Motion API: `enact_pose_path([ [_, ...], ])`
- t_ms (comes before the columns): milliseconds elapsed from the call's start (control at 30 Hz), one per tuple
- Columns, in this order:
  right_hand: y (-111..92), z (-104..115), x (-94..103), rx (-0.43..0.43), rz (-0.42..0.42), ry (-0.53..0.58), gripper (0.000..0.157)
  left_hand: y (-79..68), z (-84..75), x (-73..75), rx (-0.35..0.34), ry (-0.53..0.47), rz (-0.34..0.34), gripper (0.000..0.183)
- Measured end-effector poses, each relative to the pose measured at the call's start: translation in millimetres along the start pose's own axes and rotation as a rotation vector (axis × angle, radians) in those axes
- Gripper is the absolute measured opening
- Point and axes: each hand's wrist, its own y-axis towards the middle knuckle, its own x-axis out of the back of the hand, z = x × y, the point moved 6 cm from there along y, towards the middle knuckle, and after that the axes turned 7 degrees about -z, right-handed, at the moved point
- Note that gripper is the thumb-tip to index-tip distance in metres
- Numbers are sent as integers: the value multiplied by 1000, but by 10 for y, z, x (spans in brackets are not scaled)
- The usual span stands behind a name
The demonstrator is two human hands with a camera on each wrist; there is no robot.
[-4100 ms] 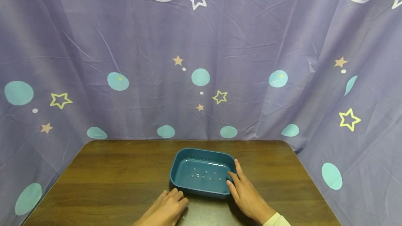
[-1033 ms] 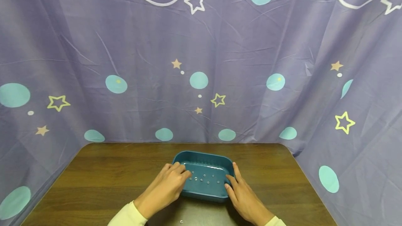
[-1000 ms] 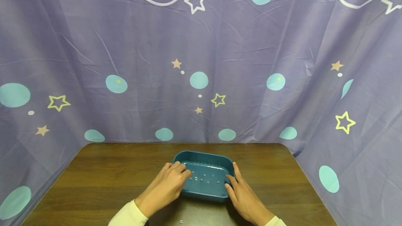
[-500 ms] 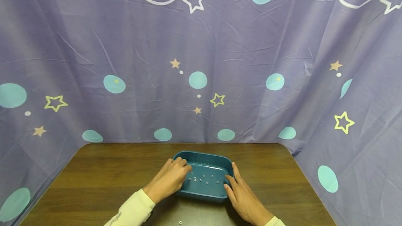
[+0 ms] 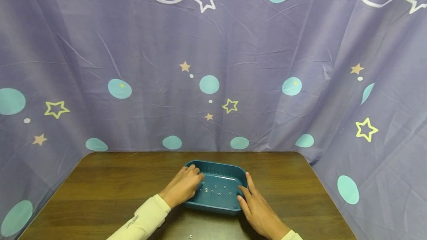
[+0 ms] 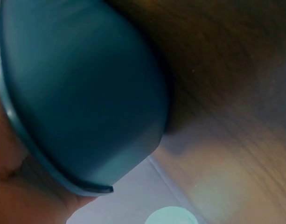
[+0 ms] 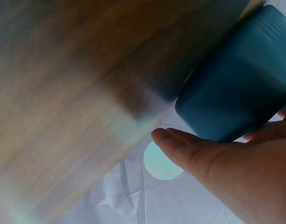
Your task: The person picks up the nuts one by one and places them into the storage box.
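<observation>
A blue-green rectangular tray (image 5: 213,206) rests on the table, with several small, shiny ring-shaped pieces, one of them a ring-shaped piece (image 5: 206,190), scattered on its floor. Over its left rim bends my left hand (image 5: 182,187), fingers curled inside the tray and fingertips out of sight; I cannot tell whether it pinches a piece. In the left wrist view, that hand lies against the tray's rim (image 6: 28,140). My right hand (image 5: 259,210) holds the right end, with fingers on both sides of the wall. The right wrist view shows this hand (image 7: 226,163) below the tray's outer wall (image 7: 236,84).
Another small ring-shaped piece (image 5: 191,236) lies on the wooden table (image 5: 116,184) near its front. A purple curtain (image 5: 260,40) printed with stars and dots hangs behind the table and along both sides.
From the table in front of the tray, my left hand has moved up over its left rim, then slightly farther in and away from me. The right hand stays at the right end.
</observation>
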Motion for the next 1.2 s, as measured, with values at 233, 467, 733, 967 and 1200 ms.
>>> enact_pose_path([
  [233, 1, 2, -1, 10, 1, -6, 45, 29, 12, -104, -19, -24, 39, 17],
  [467, 16, 9, -1, 7, 12, 3, 45, 49, 36, -205, 23, -102, 117, 20],
  [733, 2, 7, -6, 1, 16, 3, 46, 37, -1, -161, 12, -73, 92, 16],
  [967, 14, 8, 0, 20, -17, 3, 43, -16, -49, 32, -16, -16, 24, 10],
  [1200, 16, -11, 1, 23, -23, -8, 46, -70, -90, 209, -2, -29, 5, 16],
])
